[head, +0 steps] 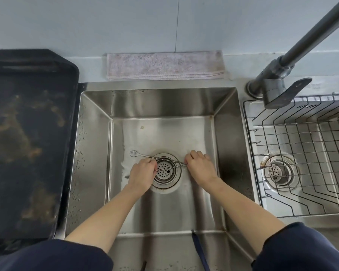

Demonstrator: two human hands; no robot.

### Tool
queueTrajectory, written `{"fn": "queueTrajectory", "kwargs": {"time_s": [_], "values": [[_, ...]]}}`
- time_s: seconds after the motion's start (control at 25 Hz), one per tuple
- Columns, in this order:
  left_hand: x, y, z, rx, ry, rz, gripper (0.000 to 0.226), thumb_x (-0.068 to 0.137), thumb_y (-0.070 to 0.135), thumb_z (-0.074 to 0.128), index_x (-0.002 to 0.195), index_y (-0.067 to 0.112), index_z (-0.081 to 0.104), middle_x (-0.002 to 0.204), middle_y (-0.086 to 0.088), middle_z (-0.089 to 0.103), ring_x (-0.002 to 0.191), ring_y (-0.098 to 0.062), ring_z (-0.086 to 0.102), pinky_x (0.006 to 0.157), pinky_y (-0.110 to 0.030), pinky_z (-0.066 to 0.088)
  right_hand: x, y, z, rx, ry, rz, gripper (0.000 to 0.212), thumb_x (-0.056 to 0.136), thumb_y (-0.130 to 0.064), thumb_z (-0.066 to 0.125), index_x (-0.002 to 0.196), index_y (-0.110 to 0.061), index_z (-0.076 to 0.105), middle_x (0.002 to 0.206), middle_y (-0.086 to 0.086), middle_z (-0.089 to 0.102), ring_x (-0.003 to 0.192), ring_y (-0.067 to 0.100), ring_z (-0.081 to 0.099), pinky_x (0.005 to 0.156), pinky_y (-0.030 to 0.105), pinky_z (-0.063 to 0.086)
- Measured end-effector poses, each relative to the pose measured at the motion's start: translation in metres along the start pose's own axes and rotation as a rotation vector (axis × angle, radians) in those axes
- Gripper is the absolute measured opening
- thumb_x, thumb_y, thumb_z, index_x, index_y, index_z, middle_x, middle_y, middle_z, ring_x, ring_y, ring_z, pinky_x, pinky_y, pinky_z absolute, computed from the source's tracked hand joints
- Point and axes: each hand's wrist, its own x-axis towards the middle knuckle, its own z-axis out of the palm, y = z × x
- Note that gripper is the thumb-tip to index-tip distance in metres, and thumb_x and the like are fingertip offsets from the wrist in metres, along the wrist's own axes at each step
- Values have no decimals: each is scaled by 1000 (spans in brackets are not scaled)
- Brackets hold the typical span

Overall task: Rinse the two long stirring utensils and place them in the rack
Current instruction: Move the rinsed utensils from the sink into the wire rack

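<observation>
Two long thin metal stirring spoons with twisted stems lie crossed over the drain (164, 171) at the bottom of the steel sink (94, 122). One stirring spoon (143, 155) has its small bowl pointing left. The other stirring spoon (174, 167) runs between my two hands. My left hand (142, 175) pinches the stems left of the drain. My right hand (201, 166) grips their other ends right of the drain. The wire rack (294, 137) sits in the smaller basin to the right.
A dark faucet (282, 75) stands at the back right, its spout reaching up out of view; no water runs. A folded towel (164, 65) lies behind the sink. A dark stained tray (27, 133) fills the left counter. A second drain (278, 171) shows under the rack.
</observation>
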Motion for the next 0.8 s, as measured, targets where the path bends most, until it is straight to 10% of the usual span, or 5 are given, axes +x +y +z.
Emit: {"fn": "queueTrajectory", "kwargs": {"time_s": [0.32, 0.8], "values": [[-23, 1, -25, -81, 138, 60, 17, 91, 17, 51, 103, 10, 62, 110, -6, 63, 104, -25, 58, 83, -34, 45, -25, 0, -33, -28, 99, -105, 45, 18, -3, 87, 53, -16, 62, 48, -1, 61, 43, 18, 60, 39, 17, 44], [-99, 15, -76, -2, 389, 163, 23, 94, 21, 46, 109, 14, 62, 113, -5, 64, 106, -25, 59, 88, -33, 44, -79, 10, -99, -159, 479, -136, 45, 22, 0, 90, 52, -17, 61, 52, -4, 59, 48, 16, 58, 41, 18, 45]]}}
